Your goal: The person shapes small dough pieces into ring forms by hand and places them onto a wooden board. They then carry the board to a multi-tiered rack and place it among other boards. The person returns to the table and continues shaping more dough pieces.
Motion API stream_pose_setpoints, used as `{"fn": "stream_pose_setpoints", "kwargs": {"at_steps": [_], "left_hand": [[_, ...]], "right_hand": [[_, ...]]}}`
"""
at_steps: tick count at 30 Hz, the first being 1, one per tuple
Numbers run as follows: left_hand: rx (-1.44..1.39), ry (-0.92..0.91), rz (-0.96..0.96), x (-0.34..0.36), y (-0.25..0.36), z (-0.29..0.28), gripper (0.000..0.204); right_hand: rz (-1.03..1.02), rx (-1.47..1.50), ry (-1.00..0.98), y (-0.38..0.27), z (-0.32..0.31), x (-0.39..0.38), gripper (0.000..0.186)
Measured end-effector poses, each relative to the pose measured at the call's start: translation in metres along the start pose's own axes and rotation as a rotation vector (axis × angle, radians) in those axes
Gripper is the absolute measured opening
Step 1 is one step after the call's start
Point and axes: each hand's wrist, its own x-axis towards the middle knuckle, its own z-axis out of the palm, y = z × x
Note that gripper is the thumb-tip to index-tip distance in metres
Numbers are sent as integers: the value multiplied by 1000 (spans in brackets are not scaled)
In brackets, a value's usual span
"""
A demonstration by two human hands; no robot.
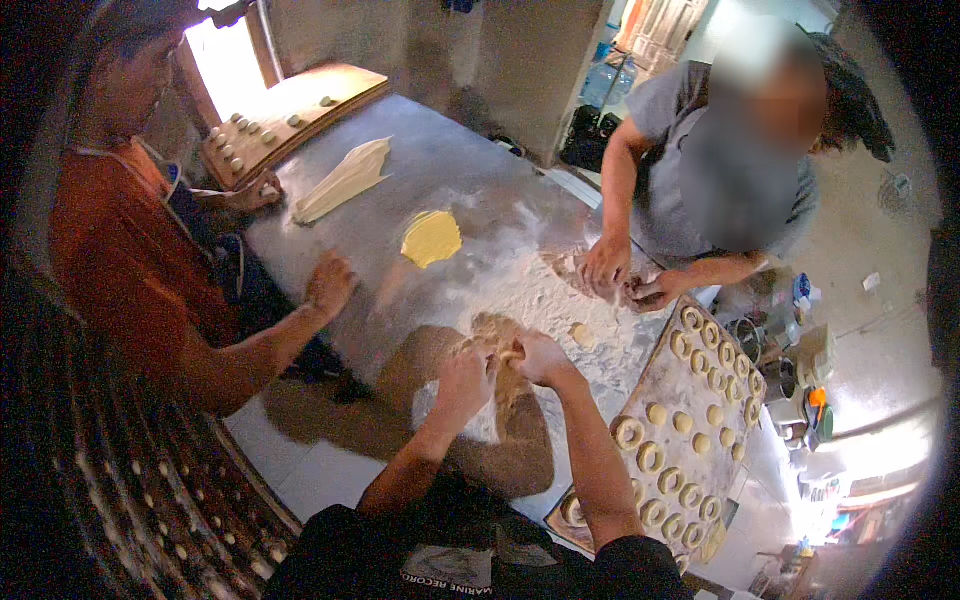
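Over the floured part of the table, my left hand [466, 380] and my right hand [541, 358] are close together with fingers curled inward. Between their fingertips is a small piece of pale dough [507, 354], partly hidden by the fingers. White flour [510, 297] spreads under and beyond both hands. A small dough round [581, 334] lies in the flour just right of my right hand. To the right, a floured board [626, 478] carries several dough rings [650, 457] and several small solid dough rounds [701, 441].
A yellow flattened slab [432, 239] and a long pale dough sheet [345, 180] lie farther up the table [400, 130]. At the far left is a board [335, 84] with dough pieces. Co-workers stand left and right, hands over the table. A rack [180, 510] fills the lower left.
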Motion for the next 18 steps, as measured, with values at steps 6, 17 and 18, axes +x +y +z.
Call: {"fn": "stream_pose_setpoints", "kwargs": {"at_steps": [6,17,18], "left_hand": [[-401,7,112,10,19,-29,23],[-365,358,397,16,55,-25,43],[-338,339,291,14,56,-20,47]], "right_hand": [[-94,996,69,5,-7,-33,46],[-161,1041,516,-23,10,-42,49],[-253,1241,418,-14,11,-50,46]]}}
